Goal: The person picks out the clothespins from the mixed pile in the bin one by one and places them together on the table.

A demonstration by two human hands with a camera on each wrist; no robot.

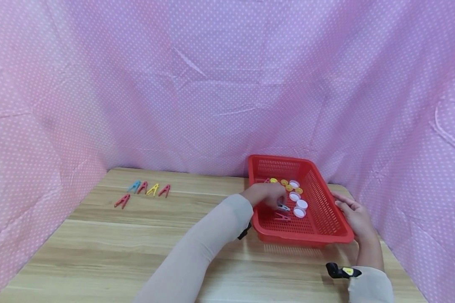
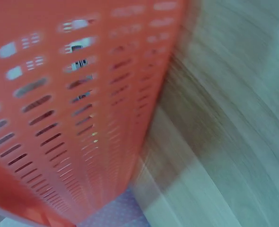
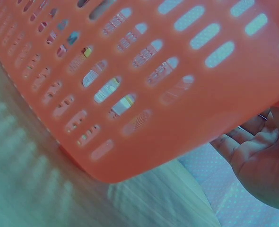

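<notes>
A red plastic basket (image 1: 288, 238) with slotted sides stands at the right of the wooden table. Reaching over its left rim, my left hand (image 1: 267, 195) has its fingers down inside, pinching a pale blue clothespin (image 1: 284, 207). Just in front of that lies a pink clothespin (image 1: 282, 217) on the basket floor. My right hand (image 1: 358, 219) grips the right rim, thumb on top; the right wrist view shows its fingers (image 3: 246, 137) beneath the rim. White bottle caps (image 1: 301, 204) and smaller yellow caps (image 1: 289, 187) lie right of the left hand. The left wrist view shows only the basket's outer wall (image 2: 97, 118) and table.
On the table's far left lie several clothespins: a blue one (image 1: 134, 186), a yellow one (image 1: 153, 189) and some red ones, one red clothespin (image 1: 122, 200) nearer the front. Pink dotted cloth (image 1: 212, 105) hangs behind the table (image 1: 117, 252) and along both sides.
</notes>
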